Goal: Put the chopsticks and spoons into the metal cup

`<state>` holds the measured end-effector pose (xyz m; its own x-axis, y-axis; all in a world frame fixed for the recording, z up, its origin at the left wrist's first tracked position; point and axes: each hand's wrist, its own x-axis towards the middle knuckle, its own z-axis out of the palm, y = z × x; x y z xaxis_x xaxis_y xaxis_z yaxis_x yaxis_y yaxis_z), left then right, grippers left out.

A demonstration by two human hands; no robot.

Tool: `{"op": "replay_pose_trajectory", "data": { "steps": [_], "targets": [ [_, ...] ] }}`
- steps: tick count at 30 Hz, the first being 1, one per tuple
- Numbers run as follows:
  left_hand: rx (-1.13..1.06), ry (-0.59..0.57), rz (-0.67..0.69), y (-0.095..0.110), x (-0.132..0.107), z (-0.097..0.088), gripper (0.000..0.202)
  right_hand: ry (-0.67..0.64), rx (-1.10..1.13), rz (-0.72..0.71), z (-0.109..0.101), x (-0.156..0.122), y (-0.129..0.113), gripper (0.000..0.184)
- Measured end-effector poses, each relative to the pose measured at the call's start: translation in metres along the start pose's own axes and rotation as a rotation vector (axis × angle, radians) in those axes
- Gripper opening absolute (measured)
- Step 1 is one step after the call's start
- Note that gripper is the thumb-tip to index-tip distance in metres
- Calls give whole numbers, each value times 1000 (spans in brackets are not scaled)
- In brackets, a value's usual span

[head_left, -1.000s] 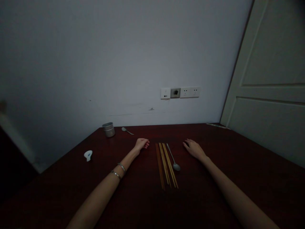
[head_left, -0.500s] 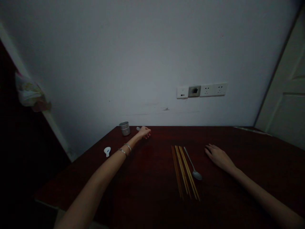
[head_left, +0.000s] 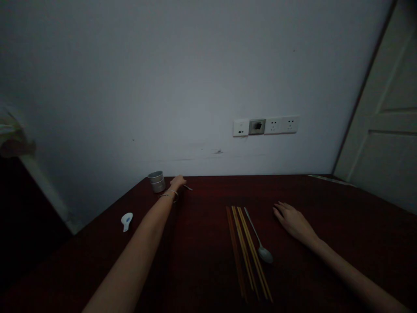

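Observation:
At the far left of the table, my left hand [head_left: 178,181] is closed over a small metal spoon, its fingers bent downward. Only the thin spoon handle [head_left: 188,188] shows, sticking out to the right; the hand hides the bowl. Just left of that hand stands a grey metal cup [head_left: 157,181]. My right hand [head_left: 293,221] lies palm down on the tabletop, fingers stretched out, holding nothing. To its left are a long-handled metal spoon [head_left: 265,254] and several chopsticks [head_left: 243,248], laid side by side lengthwise.
A white soup spoon [head_left: 127,221] lies on the left of the dark red table [head_left: 202,243]. Behind the table rises a pale wall with sockets [head_left: 273,126]. A flat strip [head_left: 330,179] rests at the back right, near a white door [head_left: 387,130].
My left hand has moved left onto the small spoon, whose bowl showed beside it before. The view has turned slightly right. My right hand stays resting on the table.

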<state>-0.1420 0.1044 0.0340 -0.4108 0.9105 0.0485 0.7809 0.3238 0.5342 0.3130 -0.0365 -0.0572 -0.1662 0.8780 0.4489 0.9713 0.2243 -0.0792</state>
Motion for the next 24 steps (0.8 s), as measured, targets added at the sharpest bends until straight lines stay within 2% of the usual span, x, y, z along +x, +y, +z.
{"op": "replay_pose_trajectory", "data": {
  "steps": [4,9,19,24],
  "targets": [
    [24,15,-49,-7,13,10,13,0,27,23,-1,1,0,44],
    [13,46,-93,-5,20,18,17,1,31,30,-1,0,1,45],
    [-25,47,-139,3,13,22,13,-17,5,36,-6,-1,-3,47],
    [-59,63,-112,1,8,18,14,-21,23,46,-9,-1,-5,46]
  ]
}}
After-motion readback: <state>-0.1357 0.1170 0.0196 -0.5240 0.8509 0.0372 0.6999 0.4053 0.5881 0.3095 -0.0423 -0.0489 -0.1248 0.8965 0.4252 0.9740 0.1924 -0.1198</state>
